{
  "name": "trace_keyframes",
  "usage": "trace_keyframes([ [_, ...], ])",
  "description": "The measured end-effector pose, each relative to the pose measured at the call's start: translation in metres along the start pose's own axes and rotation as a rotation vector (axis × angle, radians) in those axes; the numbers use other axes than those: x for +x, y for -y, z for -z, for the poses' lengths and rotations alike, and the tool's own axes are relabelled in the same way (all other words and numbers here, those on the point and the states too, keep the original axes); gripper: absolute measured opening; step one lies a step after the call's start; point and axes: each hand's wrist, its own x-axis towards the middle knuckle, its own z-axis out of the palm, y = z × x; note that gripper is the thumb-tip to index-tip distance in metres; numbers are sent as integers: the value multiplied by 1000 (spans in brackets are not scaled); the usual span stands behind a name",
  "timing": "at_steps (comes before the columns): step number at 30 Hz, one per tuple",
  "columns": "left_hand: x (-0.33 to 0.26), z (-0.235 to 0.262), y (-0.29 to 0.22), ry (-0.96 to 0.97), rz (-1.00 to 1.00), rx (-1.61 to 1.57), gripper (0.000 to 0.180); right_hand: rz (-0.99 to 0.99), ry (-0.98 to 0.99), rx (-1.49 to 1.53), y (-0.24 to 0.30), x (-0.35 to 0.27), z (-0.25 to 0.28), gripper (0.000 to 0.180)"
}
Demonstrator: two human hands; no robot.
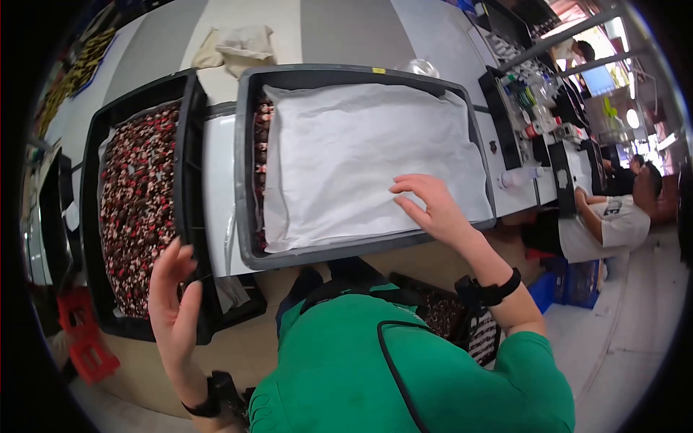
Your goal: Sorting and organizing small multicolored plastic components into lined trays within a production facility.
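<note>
I see right hand (429, 206) spread, fingertips pressing white paper sheet (364, 162) covering dark grey plastic tray (245, 180) on white counter (216, 187). Left hand (175, 299) open, raised beside black tray of red-brown pieces (137, 209), holding nothing.

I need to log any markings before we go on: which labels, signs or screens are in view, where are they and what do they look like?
Yellow sticker: small rectangle on the far rim of the grey tray.
Screen: far right, lit blue rectangle beyond the counter.
Black label strips: upright on the counter's right edge, markings too small to tell.
</note>
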Motion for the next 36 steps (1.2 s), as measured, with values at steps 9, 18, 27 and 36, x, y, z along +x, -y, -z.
trace_keyframes([
  [9, -29, -36, 35, -12, 100, 205, 40, -595, -56, -263, -156, -119, 8, 30],
  [18, 93, -182, 58, 487, -343, 798, 64, -583, 96, -138, -176, -31, 28, 39],
  [27, 148, -244, 92, 532, -147, 1119, 88, -325, -378, -406, -251, 49, -6, 47],
  [36, 151, -251, 97, 568, -18, 1138, 93, -540, -285, -436, -276, 54, -19, 50],
])
